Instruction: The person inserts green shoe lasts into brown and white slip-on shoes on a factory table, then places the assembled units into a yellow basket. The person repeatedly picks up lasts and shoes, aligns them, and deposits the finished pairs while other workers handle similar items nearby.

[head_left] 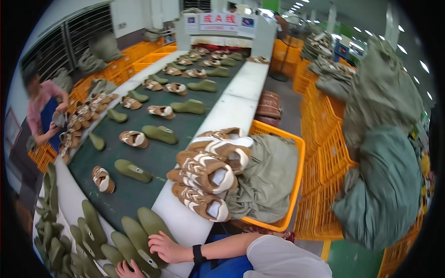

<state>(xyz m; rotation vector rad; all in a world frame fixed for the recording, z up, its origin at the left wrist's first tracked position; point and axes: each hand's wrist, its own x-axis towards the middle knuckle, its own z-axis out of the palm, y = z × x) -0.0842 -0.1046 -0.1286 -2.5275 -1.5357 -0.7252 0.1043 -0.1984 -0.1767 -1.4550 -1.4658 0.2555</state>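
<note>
Inspector: Your right hand (168, 248) lies over the near group of green shoe lasts (137, 235) at the lower edge of the view, back of the hand uppermost and fingers spread.

Second inspector: Is your grasp closed on one?

Inspector: That cannot be determined. Your fingers lie across the lasts' upper surfaces, and the thumb's hold is not clear.

Second inspector: And your left hand (130, 270)?

Inspector: Cut off by the lower edge. Your fingers reach the near part of the same group, to the left of your right hand; whether they clasp a last cannot be told.

Second inspector: State where the lasts lie.

Inspector: Side by side and slanted, beneath and just left of your right hand, near the close end of the green conveyor belt (157, 162). The brown-and-white shoes (204, 171) are stacked beyond your right hand, apart from it, beside the orange crate (299, 176).
</note>
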